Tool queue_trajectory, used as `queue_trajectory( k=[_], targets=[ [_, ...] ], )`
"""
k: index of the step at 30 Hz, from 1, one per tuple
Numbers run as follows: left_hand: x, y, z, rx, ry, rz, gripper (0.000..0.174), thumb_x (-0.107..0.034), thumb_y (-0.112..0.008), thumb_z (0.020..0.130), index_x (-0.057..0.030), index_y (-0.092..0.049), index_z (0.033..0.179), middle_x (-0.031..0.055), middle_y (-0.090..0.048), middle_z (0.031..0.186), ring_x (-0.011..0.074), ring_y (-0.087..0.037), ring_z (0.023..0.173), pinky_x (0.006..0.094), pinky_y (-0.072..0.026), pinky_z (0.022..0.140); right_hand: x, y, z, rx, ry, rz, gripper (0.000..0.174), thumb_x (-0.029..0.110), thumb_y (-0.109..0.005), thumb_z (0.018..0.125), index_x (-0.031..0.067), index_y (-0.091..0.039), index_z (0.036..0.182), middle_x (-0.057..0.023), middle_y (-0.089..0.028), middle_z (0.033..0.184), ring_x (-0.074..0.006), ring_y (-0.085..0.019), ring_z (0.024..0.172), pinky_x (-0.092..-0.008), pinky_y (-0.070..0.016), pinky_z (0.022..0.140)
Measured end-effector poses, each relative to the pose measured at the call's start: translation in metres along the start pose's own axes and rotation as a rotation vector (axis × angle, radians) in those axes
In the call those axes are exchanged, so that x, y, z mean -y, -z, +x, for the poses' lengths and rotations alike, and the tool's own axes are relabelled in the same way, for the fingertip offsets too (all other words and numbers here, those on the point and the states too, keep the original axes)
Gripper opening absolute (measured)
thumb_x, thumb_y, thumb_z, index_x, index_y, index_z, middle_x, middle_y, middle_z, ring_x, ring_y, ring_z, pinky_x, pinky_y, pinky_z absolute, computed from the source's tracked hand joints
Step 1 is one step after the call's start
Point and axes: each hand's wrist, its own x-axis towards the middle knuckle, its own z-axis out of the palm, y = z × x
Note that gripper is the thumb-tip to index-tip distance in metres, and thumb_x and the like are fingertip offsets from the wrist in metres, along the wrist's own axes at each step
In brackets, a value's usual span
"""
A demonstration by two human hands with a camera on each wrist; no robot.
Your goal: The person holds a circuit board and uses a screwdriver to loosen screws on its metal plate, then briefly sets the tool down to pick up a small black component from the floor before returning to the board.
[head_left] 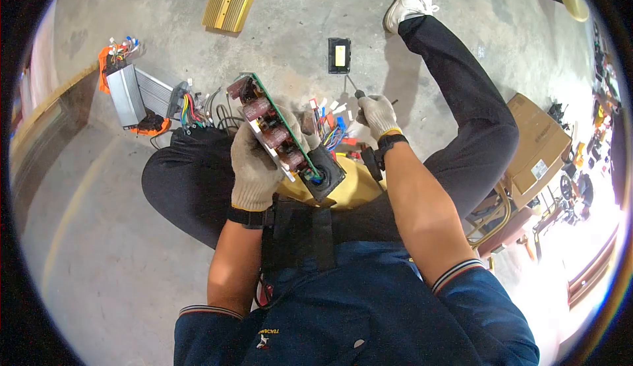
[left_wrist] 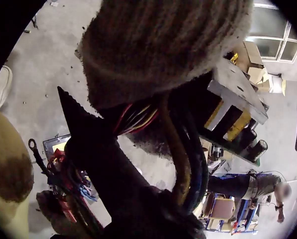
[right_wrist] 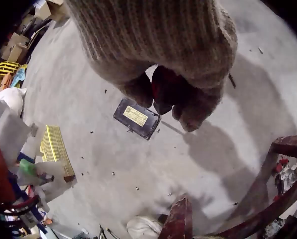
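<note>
Circuit board (head_left: 275, 126), one; screwdriver (head_left: 357, 91), one.

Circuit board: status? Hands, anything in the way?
Left hand grips circuit board, tilted over lap. Right hand holds screwdriver, clear of board. Coloured wires sit between them.

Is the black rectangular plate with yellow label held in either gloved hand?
No, the black rectangular plate lies on the grey concrete floor; the left hand grips a green circuit board, the right hand a red-handled screwdriver.
</note>
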Motion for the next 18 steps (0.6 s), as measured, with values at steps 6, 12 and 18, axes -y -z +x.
queue_trajectory(
  k=[6,12,18],
  targets=[
    [-0.002,-0.004,-0.001,-0.051,0.052,-0.022,0.05,-0.039,-0.044,0.105,0.0036,-0.068,0.116,0.0055,-0.063,0.082,0.0264,-0.064,0.073,0.0412,-0.059,0.069,0.001,-0.005,-0.002,-0.086,0.035,-0.059,0.041,0.035,-0.072,0.089,-0.0038,-0.074,0.103,-0.0117,-0.072,0.076,-0.0207,-0.07,0.066,-0.0349,-0.0535,0.069],
    [-0.002,-0.008,0.0,-0.106,0.034,-0.033,0.051,-0.041,-0.046,0.106,0.0041,-0.069,0.115,0.0027,-0.059,0.077,0.0263,-0.061,0.075,0.0397,-0.0561,0.063,-0.007,-0.007,0.008,-0.091,0.084,-0.101,0.041,0.033,-0.068,0.087,-0.0037,-0.074,0.104,-0.0124,-0.073,0.074,-0.0224,-0.071,0.068,-0.0352,-0.0534,0.071],
    [0.001,-0.018,0.001,-0.26,0.038,-0.059,0.051,-0.043,-0.048,0.105,0.0028,-0.069,0.11,0.0065,-0.058,0.078,0.0272,-0.06,0.075,0.039,-0.0551,0.063,0.009,-0.003,-0.009,-0.089,0.119,-0.168,0.042,0.037,-0.067,0.087,-0.0034,-0.076,0.099,-0.0146,-0.072,0.073,-0.0256,-0.073,0.069,-0.0367,-0.054,0.072]
  ],
)
